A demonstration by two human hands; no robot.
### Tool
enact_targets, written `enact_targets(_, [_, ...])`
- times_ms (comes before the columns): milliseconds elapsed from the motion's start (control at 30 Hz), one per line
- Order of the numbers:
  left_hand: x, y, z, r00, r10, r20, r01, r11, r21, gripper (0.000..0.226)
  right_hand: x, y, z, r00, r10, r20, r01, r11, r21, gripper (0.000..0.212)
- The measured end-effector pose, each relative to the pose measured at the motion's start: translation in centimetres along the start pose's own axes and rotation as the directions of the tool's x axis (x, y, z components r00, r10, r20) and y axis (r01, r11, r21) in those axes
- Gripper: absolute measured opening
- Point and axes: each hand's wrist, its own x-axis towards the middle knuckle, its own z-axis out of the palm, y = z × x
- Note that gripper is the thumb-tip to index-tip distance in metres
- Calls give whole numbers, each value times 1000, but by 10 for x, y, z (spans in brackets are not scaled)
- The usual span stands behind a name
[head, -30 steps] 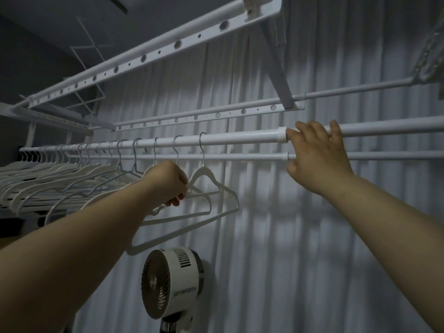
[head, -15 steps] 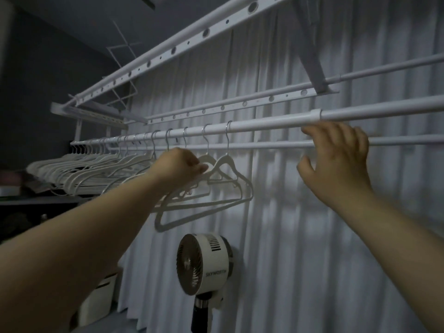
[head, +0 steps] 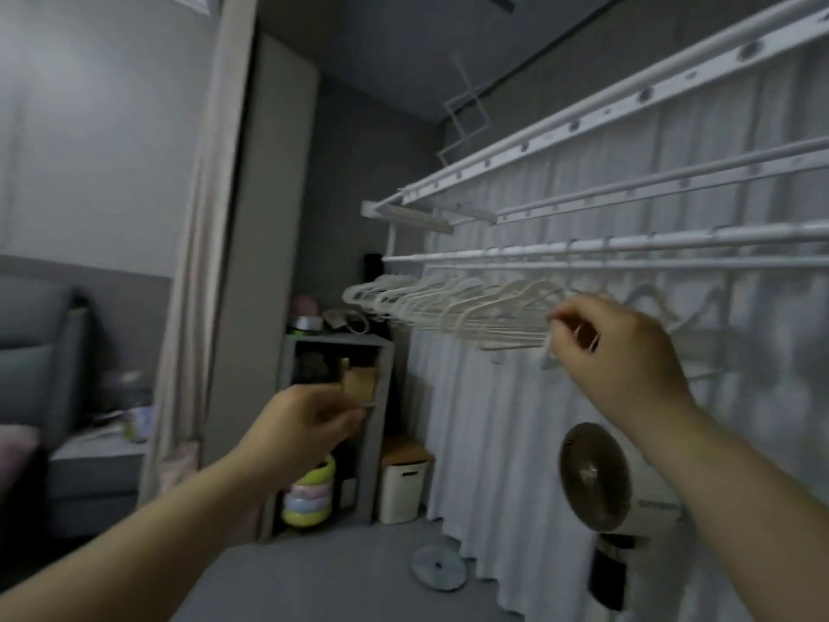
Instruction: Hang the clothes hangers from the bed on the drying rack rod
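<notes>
Several white hangers (head: 448, 307) hang in a tight row from the white drying rack rod (head: 628, 245), in front of the curtain. My right hand (head: 623, 352) is raised in front of the right end of that row, below the rod, with its fingers loosely curled. No hanger shows clearly in its grasp, and the picture is blurred there. My left hand (head: 309, 430) is lower and further left, away from the rack, loosely curled and empty. The bed is outside the view.
A white fan (head: 601, 482) stands on the floor under the rack, before the white curtain (head: 489, 419). A grey shelf unit (head: 381, 352) with small items, a white bin (head: 401, 487) and stacked coloured bowls (head: 309, 496) stand left of it. A grey sofa (head: 40, 352) is far left.
The view has swung left and down into the room. My left hand let go of the hangers and dropped away. My right hand came off the rod and lowered.
</notes>
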Motion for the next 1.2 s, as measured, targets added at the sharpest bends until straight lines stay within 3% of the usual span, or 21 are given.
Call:
enact_targets(67, [-30, -64, -35, 993, -120, -2, 120, 993, 23, 14, -12, -43, 49, 994, -15, 112, 7, 997, 71, 8])
enact_targets(200, [-104, -179, -99, 928, -365, -73, 370, 926, 76, 44, -42, -128, 149, 928, -60, 367, -32, 970, 240, 14])
enact_targets(267, [-145, -225, -128, 880, -468, -83, 475, 872, 120, 33, -59, -173, 201, 873, -86, 480, -67, 954, 293, 15])
enact_targets(333, [-187, -267, -153, 796, -592, -121, 605, 783, 149, 15, -78, -218, 254, 799, -131, 587, -77, 946, 315, 17])
enact_targets(533, [-304, -370, -213, 497, -822, -279, 865, 443, 235, 22, -138, -353, 390, 550, -302, 779, -48, 919, 391, 19])
enact_targets(733, [-378, -447, -256, 167, -901, -399, 980, 108, 166, 12, -188, -482, 506, 281, -490, 825, -53, 851, 523, 23])
enact_targets(833, [-403, -478, -274, -12, -870, -492, 994, -65, 89, 25, -213, -540, 556, 138, -549, 824, -80, 823, 562, 24])
enact_targets(967, [-434, -509, -285, -185, -795, -578, 973, -232, 8, 30, -250, -604, 604, -52, -626, 778, -72, 780, 622, 25])
enact_targets(1200, [-494, -579, -300, -240, -817, -523, 932, -345, 110, 41, -312, -707, 650, -205, -706, 678, -32, 697, 716, 32])
